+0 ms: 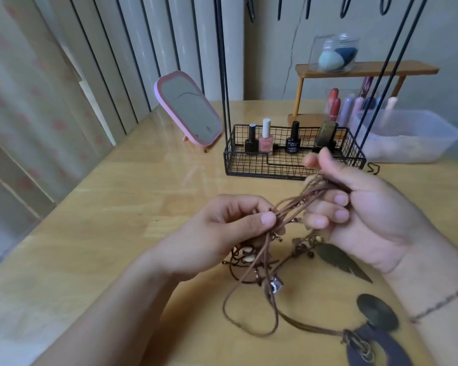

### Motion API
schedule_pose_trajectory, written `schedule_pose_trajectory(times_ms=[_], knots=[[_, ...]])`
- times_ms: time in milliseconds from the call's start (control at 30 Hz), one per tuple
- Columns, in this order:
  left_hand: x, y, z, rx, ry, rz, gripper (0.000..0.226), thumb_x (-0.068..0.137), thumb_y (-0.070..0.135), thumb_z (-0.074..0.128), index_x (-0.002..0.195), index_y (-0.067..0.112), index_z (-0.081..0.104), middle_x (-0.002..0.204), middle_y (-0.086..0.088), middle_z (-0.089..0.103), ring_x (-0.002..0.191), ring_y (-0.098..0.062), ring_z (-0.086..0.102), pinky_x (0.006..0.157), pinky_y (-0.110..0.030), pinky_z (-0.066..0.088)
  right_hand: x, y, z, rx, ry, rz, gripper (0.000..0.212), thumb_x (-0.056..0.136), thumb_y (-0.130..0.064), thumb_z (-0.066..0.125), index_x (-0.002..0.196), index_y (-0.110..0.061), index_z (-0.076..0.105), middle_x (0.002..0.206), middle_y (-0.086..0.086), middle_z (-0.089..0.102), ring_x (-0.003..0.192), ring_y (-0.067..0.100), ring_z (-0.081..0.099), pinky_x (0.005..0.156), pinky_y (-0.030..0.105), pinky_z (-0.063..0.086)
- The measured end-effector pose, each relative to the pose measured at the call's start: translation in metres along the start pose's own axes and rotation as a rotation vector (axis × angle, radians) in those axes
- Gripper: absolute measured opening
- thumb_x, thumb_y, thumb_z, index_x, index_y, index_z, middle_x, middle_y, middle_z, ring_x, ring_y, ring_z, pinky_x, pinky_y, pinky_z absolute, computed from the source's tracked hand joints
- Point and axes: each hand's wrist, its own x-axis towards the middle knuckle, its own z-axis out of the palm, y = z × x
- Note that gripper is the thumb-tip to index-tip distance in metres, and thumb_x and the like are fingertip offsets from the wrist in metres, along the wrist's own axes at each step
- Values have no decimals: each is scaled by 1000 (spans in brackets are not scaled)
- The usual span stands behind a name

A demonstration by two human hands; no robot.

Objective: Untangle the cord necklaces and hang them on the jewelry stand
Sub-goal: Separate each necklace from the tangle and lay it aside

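A tangle of brown cord necklaces (259, 262) with beads, a leaf pendant (339, 260) and dark disc pendants (376, 313) lies on the wooden table (117, 207), partly lifted. My left hand (222, 233) pinches several cords between thumb and fingers. My right hand (360, 207) holds the other end of the same strands, which run taut between the two hands. The black wire jewelry stand (288, 157) rises behind them, its hooks (344, 9) at the top edge of the view.
Several nail polish bottles (266, 138) stand in the stand's basket. A pink mirror (188, 107) leans at the back left. A wooden shelf (365, 70) with a sponge jar and a clear plastic tub (407, 133) are at the back right.
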Motion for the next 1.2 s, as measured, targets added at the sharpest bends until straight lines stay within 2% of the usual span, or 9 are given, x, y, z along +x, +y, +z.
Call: schedule_pose_trajectory(times_ms=[167, 300, 367, 433, 567, 767, 833, 933, 1200], knots=[[-2, 3, -3, -244, -60, -15, 9, 92, 21, 65, 92, 12, 67, 72, -6, 63, 56, -15, 58, 56, -22, 51, 5, -6, -9, 54, 67, -120, 30, 86, -40, 59, 99, -14, 59, 61, -3, 47, 52, 10, 49, 58, 27, 54], [-1, 6, -5, -297, 71, -12, 10, 82, 16, 71, 90, 11, 67, 78, -12, 66, 60, -19, 62, 58, -27, 55, 8, 5, -19, -683, 324, -580, 19, 85, -24, 73, 103, -23, 68, 95, -6, 68, 91, 10, 65, 82, 25, 52], [0, 7, -5, -275, 165, -24, 10, 76, 16, 71, 85, 13, 69, 84, -11, 70, 64, -19, 66, 57, -27, 54, 0, 10, -11, -908, 200, -779, 7, 87, -32, 68, 88, -25, 68, 81, -9, 67, 79, 8, 63, 72, 19, 50], [0, 8, -4, -250, 225, -21, 14, 72, 18, 73, 86, 14, 72, 84, -9, 73, 67, -17, 68, 58, -26, 53, -10, 20, 1, -1001, -15, -746, 26, 86, -50, 64, 73, -28, 66, 67, -8, 64, 64, 12, 60, 57, 26, 49], [0, 8, -5, -217, 263, -49, 21, 85, 23, 64, 98, 10, 74, 90, -14, 71, 74, -20, 66, 66, -28, 55, -9, 36, 8, -1392, 192, -656, 40, 66, -68, 67, 71, -28, 67, 68, -11, 65, 66, 9, 62, 58, 35, 52], [-2, 13, -4, -294, 226, -99, 26, 95, 21, 55, 108, 5, 70, 104, -18, 72, 85, -23, 72, 66, -31, 56, -7, 20, 3, -1082, 115, -542, 8, 86, -20, 66, 79, -22, 69, 70, -10, 71, 60, 4, 65, 61, 19, 53], [-2, 14, -5, -306, 225, -103, 25, 92, 18, 54, 107, 6, 70, 105, -16, 72, 85, -24, 73, 66, -32, 56, -6, 15, 1, -866, 42, -396, 6, 90, -18, 64, 89, -15, 69, 60, 2, 65, 56, 17, 60, 68, 32, 58], [-2, 15, -6, -316, 204, -97, 20, 89, 17, 61, 103, 9, 71, 95, -14, 71, 74, -21, 70, 62, -28, 56, -6, 9, 0, -622, 35, -247, 18, 82, -27, 61, 86, -12, 70, 51, 1, 38, 47, 17, 36, 48, 30, 47], [-4, 17, -6, -273, 161, -89, 26, 75, 0, 75, 99, 10, 74, 84, -10, 70, 62, -17, 65, 54, -23, 52, -6, 9, -3, -685, 96, -346, 38, 94, -45, 52, 68, -18, 55, 48, -6, 30, 45, 14, 27, 46, 32, 26]])
